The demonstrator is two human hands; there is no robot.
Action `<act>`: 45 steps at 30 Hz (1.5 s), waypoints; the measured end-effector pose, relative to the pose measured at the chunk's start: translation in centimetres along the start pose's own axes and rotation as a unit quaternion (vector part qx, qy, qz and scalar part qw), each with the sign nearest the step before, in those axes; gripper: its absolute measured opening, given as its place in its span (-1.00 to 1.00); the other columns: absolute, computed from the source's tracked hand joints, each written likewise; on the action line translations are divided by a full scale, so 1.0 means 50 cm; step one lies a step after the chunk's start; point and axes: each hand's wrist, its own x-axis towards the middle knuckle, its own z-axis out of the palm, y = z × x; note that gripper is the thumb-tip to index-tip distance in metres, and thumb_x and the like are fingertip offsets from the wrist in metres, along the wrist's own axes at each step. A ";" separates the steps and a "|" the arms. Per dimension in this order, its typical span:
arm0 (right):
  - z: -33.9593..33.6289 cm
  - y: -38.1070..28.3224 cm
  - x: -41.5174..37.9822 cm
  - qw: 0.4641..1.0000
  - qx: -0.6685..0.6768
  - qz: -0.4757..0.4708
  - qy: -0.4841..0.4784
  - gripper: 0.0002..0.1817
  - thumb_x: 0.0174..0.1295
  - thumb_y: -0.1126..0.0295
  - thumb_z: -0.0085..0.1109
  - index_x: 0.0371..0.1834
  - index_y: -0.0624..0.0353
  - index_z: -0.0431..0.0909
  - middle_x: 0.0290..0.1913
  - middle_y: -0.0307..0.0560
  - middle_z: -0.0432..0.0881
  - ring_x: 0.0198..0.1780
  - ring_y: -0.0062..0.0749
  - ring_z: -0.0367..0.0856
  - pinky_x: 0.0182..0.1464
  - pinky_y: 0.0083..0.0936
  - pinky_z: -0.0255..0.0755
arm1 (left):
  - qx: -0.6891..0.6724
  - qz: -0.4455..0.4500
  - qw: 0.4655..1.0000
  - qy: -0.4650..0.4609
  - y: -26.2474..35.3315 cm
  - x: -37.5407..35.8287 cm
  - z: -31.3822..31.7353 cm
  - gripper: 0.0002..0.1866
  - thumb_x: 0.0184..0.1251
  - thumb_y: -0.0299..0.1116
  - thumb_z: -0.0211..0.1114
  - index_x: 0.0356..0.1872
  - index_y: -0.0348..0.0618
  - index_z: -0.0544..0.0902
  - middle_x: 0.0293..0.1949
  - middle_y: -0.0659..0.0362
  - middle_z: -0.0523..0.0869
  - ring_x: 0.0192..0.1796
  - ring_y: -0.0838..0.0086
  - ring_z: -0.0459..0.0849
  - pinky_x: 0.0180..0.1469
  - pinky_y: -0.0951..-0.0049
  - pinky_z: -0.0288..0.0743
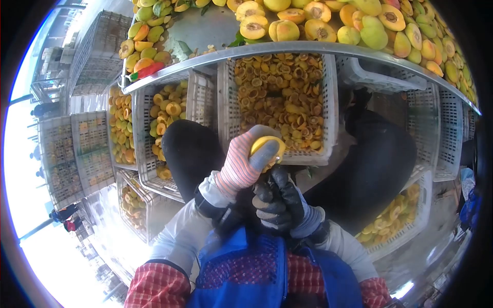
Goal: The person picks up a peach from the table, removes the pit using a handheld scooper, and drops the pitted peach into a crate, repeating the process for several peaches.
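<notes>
My left hand, in a striped knit glove with grey fingertips, is closed around a yellow peach, its thumb pressed across the fruit. Just below and to the right, my right hand wears a dark coated glove. Its fingers are curled shut against the underside of the peach; whatever they grip is hidden, though a small shiny spot shows where hand and fruit meet. Both hands are over the near end of a crate filled with hollow-looking cut peach pieces.
A metal table beyond the crate carries many whole and halved peaches. On its left corner lies a red-handled object. Crates of peach halves stand left, another crate right. Stacked crates rise farther left.
</notes>
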 end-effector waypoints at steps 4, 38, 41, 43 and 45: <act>-0.006 0.000 0.002 0.995 -0.074 -0.002 0.069 -0.47 0.35 -0.24 -0.23 -0.36 0.02 0.40 -0.70 -0.38 0.14 -0.81 -0.69 0.02 -0.83 -0.72 -0.07 | -0.070 -0.054 0.995 0.038 -0.017 -0.020 0.003 -0.54 0.32 0.00 0.20 -0.09 -0.27 0.57 -0.34 0.20 0.63 -0.26 0.60 0.58 -0.19 0.58 0.46; -0.059 -0.036 0.044 0.996 0.032 -0.011 -0.085 -0.45 0.38 -0.20 -0.22 -0.28 0.10 0.49 -0.68 -0.36 0.24 -0.76 -0.66 0.15 -0.73 -0.62 0.11 | 0.418 0.103 0.816 0.386 0.048 0.022 -0.286 -0.62 0.15 -0.19 0.39 -0.04 -0.10 0.63 -0.15 -0.08 0.67 -0.06 0.10 0.61 0.07 0.25 0.46; -0.056 -0.045 0.046 0.998 -0.015 -0.060 0.019 -0.44 0.38 -0.20 -0.24 -0.34 0.08 0.48 -0.71 -0.36 0.25 -0.76 -0.64 0.14 -0.74 -0.62 0.09 | 0.371 0.015 0.885 0.281 0.150 0.185 -0.183 -0.60 0.15 -0.13 0.37 -0.08 -0.18 0.62 -0.15 -0.06 0.69 -0.09 0.12 0.66 0.02 0.26 0.48; -0.064 -0.058 0.045 0.995 -0.038 -0.083 0.028 -0.44 0.38 -0.20 -0.24 -0.35 0.08 0.48 -0.72 -0.37 0.23 -0.78 -0.64 0.13 -0.75 -0.63 0.07 | 0.494 -0.022 0.839 0.226 0.191 0.314 -0.135 -0.52 0.13 -0.09 0.36 -0.01 -0.19 0.59 -0.14 -0.06 0.69 -0.11 0.11 0.67 0.00 0.27 0.50; -0.079 -0.070 0.043 0.994 -0.044 -0.094 0.029 -0.44 0.38 -0.20 -0.24 -0.36 0.07 0.48 -0.73 -0.38 0.21 -0.79 -0.63 0.11 -0.76 -0.65 0.04 | 0.541 -0.084 0.818 0.178 0.195 0.405 -0.127 -0.45 0.08 -0.06 0.37 0.06 -0.17 0.57 -0.11 -0.08 0.68 -0.09 0.09 0.66 0.01 0.27 0.50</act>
